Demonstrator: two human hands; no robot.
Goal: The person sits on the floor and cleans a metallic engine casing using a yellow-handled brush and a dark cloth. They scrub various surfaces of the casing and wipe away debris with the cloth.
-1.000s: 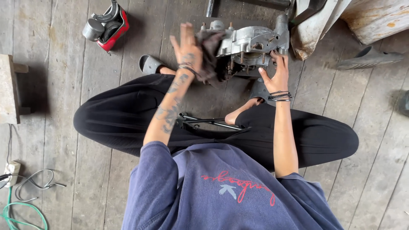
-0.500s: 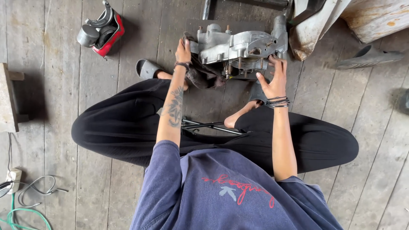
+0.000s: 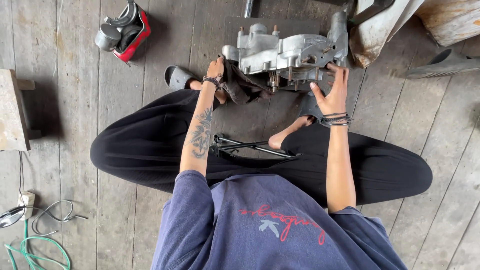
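The grey metal engine casing stands on the wooden floor in front of the seated person, just beyond the crossed legs, in the same spot as a second ago. The left hand was lifted with fingers spread a second ago; it has since come down and now sits at the casing's left end, its grip clamped on a dark rag that is bunched against the casing's lower left side. The right hand has stayed at the casing's lower right corner, grip apart, fingers spread and pressed on the metal. A black long-handled tool lies across the lap as before. A red and grey engine part rests on the floor well to the left, and a grey sandal lies just beside the left wrist.
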